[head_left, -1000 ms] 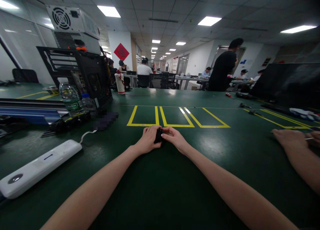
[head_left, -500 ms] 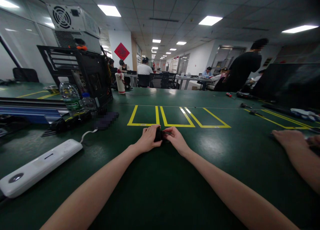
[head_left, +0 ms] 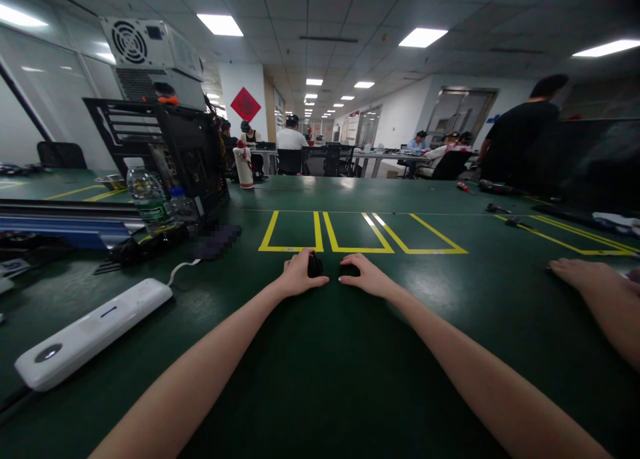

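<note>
My left hand (head_left: 299,275) is curled around a small black rounded object (head_left: 315,265), which looks like a computer mouse or half of one; the fingers hide part of it. Across a narrow gap, my right hand (head_left: 367,276) holds a second black rounded piece (head_left: 349,270) between thumb and fingers. Its exact kind is too dark to make out. Both hands are low over the green tabletop (head_left: 320,352), just in front of the yellow tape outlines (head_left: 357,250).
On the left are a white power strip (head_left: 95,332), a water bottle (head_left: 150,196) and an open black computer case (head_left: 187,152). Another person's hand (head_left: 585,272) rests at the right, near screwdriver-like tools (head_left: 515,222). A white cylindrical container (head_left: 244,167) stands farther back.
My hands have moved apart; the right one shifted rightward with a black piece, leaving a gap between two dark pieces that were together. A standing person in the background moved right.
</note>
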The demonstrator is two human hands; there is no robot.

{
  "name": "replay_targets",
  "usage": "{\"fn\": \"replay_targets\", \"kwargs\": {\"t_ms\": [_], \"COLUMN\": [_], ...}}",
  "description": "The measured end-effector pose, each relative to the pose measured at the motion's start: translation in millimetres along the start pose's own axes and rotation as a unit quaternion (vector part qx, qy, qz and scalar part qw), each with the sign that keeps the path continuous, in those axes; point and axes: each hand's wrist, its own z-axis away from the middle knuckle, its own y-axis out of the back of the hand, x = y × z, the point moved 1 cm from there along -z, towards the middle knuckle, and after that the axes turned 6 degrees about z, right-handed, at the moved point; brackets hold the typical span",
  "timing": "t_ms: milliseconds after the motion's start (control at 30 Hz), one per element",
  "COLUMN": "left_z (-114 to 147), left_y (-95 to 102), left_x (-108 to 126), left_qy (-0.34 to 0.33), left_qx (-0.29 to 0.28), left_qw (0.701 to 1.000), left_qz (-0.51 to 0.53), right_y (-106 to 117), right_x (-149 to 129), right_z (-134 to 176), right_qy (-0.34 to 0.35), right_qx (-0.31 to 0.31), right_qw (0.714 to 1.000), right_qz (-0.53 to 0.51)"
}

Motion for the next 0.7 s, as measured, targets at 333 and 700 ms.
{"fn": "replay_targets", "kwargs": {"t_ms": [333, 700], "left_z": [-27.3, 139.1], "left_y": [-11.4, 58.6], "left_x": [-6.2, 37.7], "left_qy": [0.013, -0.007], "left_qx": [0.02, -0.16], "left_qw": [1.0, 0.986], "left_qz": [0.015, 0.04], "right_y": [-6.7, -33.6], "right_x": [-4.1, -132.1], "right_z": [-6.1, 65.4], "right_qy": [-0.024, 0.106], "right_qx": [0.049, -0.208], "right_qw": [0.998, 0.959], "right_qz": [-0.02, -0.158]}}
